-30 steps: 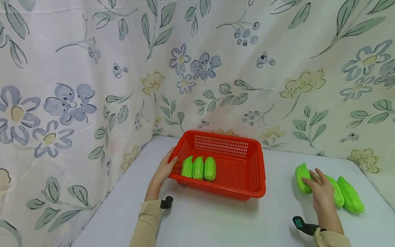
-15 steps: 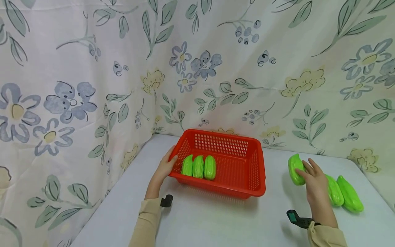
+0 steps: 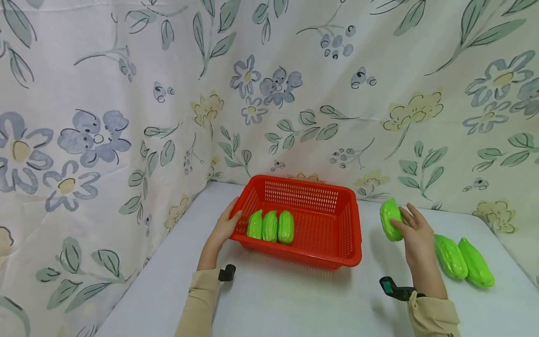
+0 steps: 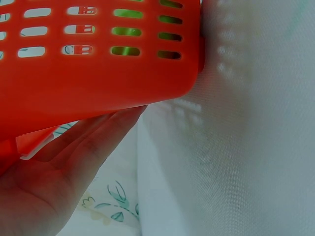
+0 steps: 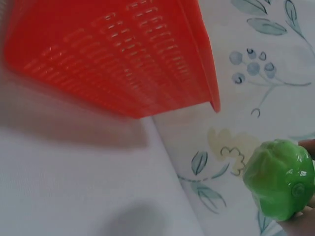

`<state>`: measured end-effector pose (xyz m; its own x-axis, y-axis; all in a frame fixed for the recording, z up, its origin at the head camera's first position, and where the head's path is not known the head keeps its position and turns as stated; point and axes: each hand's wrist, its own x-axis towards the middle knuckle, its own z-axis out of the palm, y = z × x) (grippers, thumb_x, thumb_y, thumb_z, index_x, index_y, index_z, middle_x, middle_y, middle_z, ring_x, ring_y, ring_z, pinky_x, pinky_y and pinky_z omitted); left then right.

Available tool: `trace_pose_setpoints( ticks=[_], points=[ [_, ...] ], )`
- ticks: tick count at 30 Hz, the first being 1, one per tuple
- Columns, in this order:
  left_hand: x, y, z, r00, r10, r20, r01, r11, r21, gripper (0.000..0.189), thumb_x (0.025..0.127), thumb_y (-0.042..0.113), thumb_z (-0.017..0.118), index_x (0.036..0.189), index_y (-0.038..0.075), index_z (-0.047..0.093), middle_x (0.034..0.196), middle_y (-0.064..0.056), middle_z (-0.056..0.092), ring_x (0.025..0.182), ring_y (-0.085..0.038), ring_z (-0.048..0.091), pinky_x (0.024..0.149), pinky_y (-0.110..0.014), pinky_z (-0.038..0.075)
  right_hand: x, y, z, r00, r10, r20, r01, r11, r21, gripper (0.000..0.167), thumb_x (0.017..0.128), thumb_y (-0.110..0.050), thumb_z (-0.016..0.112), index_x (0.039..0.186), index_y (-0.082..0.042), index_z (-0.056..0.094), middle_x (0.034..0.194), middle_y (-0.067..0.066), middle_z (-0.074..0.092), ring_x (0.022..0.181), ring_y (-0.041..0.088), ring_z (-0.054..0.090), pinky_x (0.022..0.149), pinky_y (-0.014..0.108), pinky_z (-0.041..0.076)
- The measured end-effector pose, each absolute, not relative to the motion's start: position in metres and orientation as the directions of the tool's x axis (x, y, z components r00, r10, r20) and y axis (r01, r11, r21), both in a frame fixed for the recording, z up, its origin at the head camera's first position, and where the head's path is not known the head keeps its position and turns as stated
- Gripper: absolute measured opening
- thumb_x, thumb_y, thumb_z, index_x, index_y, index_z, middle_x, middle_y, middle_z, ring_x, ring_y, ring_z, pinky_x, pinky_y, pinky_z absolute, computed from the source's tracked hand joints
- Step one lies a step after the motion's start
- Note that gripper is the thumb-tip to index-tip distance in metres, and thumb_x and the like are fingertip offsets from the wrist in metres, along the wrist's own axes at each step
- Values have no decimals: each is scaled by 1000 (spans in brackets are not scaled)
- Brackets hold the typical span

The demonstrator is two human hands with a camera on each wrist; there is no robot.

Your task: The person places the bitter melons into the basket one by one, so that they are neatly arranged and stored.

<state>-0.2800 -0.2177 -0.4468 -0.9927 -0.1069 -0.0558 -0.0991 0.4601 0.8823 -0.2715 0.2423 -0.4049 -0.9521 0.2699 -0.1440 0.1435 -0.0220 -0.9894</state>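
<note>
My left hand (image 3: pixel 223 228) grips the left rim of a red plastic basket (image 3: pixel 313 260), which is slotted on its sides. In the left wrist view, the fingers (image 4: pixel 93 142) reach behind the basket wall (image 4: pixel 98 78). Three glossy green, ridged gourd-like vegetables (image 3: pixel 270 226) lie side by side in the basket's left part. To the right of the basket, my right hand (image 3: pixel 417 234) holds another such vegetable (image 3: pixel 390 220) above the table, between thumb and fingers. Its blunt end with a small nub shows in the right wrist view, where the hand (image 5: pixel 301 223) is mostly out of frame.
Two more green vegetables (image 3: pixel 451 257) lie close together on the white table (image 3: pixel 294 304), right of my right forearm. A floral curtain (image 3: pixel 311 93) rises behind the table and along its left side. Black wrist cameras (image 3: pixel 227 273) project from both wrists.
My right hand has lifted the green vegetable off the table and carried it left and away from me, leaving the other two behind. The left hand and basket have stayed put.
</note>
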Motion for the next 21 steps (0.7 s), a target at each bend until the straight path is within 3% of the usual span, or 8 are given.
trace_pose_setpoints(
  ticks=[10,21],
  points=[
    [-279,-217,-446,-993,-109,-50,-95,462,881,57,104,29,41,157,24,20,155,-16,35,119,-31,50,95,-46,48,-277,217,-384,-967,240,-82,86,7,-996,74,98,-10,55,157,-27,14,164,5,18,152,22,16,123,41,13],
    [-278,-216,-445,-992,-110,-58,-102,459,882,57,104,29,42,157,24,20,152,-18,39,111,-30,52,84,-35,51,-280,197,-369,-986,165,-23,23,-2,-1000,75,97,-6,55,158,-22,14,163,9,20,151,24,19,123,42,15]
  ],
)
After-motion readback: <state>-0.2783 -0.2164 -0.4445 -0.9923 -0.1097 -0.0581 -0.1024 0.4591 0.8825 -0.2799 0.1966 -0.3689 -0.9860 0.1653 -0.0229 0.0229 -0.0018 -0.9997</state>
